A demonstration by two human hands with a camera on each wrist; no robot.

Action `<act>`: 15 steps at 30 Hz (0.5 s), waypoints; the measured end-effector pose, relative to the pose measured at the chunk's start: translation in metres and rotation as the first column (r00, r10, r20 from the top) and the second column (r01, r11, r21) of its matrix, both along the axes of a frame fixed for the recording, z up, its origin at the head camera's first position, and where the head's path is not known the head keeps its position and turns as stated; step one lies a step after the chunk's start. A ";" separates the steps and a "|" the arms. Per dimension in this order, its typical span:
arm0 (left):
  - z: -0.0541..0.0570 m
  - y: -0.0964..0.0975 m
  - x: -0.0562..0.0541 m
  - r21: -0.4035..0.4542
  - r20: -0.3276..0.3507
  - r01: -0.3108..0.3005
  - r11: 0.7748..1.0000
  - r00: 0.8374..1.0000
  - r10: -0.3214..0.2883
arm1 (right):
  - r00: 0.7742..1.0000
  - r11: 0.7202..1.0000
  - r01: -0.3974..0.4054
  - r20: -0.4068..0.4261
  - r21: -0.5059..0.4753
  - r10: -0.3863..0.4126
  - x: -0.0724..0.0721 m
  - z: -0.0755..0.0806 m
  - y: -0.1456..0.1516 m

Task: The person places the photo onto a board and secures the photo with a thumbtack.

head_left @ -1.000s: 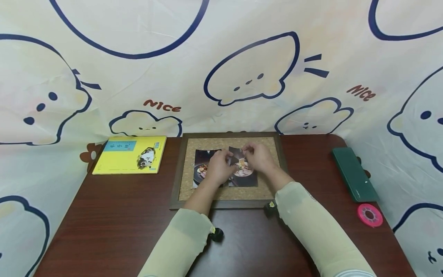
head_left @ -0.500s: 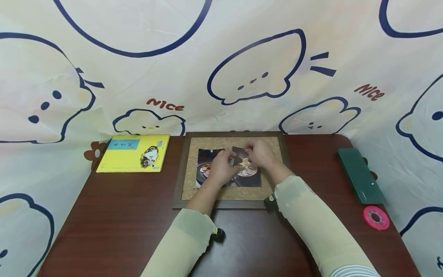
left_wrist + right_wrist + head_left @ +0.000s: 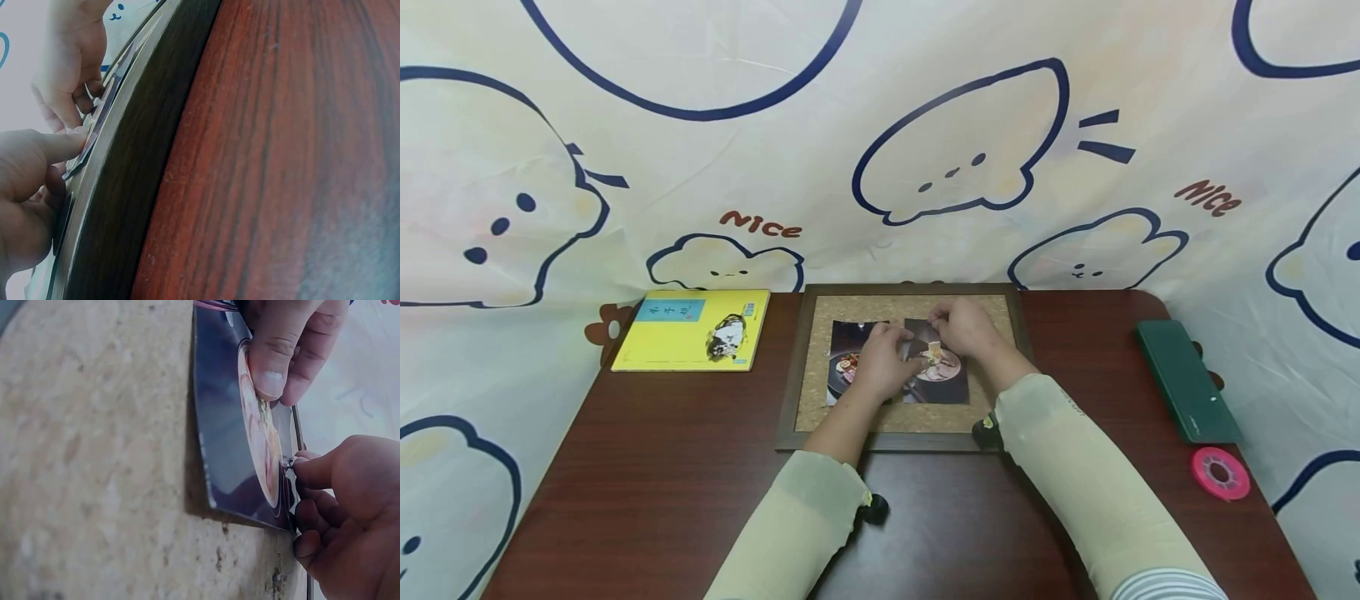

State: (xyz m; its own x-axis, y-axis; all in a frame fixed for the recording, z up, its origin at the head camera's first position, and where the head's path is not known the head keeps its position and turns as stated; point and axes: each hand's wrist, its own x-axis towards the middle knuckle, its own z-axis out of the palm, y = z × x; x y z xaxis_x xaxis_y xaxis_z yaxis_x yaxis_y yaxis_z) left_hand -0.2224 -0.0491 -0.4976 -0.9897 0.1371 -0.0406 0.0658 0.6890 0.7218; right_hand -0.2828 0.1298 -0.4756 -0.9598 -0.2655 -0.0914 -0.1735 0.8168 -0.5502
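On a framed corkboard lie two food photos. My left hand rests across the gap between them, its thumb pressing the right photo over the pictured plate and partly covering the left photo. At the right photo's top edge, my right hand pinches a small shiny push pin between thumb and finger. In the right wrist view, this photo's near side edge stands a little off the cork. The pin's point is hidden.
A yellow book lies at the back left of the brown table. Along the right edge are a dark green case and a round pink dish. A patterned cloth hangs behind the board.
The whole scene has shifted slightly to the right in the head view. Both hands keep nearly the same place on the right photo.
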 end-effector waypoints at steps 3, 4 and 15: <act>-0.001 0.000 0.000 0.008 0.002 -0.006 1.000 1.000 0.006 | 1.000 1.000 0.013 0.013 -0.012 -0.013 -0.001 0.001 0.001; -0.001 0.000 0.000 0.013 0.003 -0.008 1.000 1.000 0.008 | 1.000 1.000 0.019 0.020 -0.021 -0.019 -0.002 0.002 0.001; -0.002 0.000 0.001 0.024 -0.001 -0.010 1.000 1.000 0.010 | 0.999 1.000 -0.004 0.036 -0.025 0.005 -0.004 0.000 0.005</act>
State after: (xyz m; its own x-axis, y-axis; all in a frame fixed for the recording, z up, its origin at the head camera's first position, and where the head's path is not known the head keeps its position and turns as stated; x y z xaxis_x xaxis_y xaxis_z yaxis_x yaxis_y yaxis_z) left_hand -0.2217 -0.0488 -0.4999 -0.9910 0.1285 -0.0366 0.0599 0.6722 0.7379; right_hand -0.2869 0.1353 -0.4751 -0.9548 -0.2726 -0.1188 -0.1572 0.8019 -0.5764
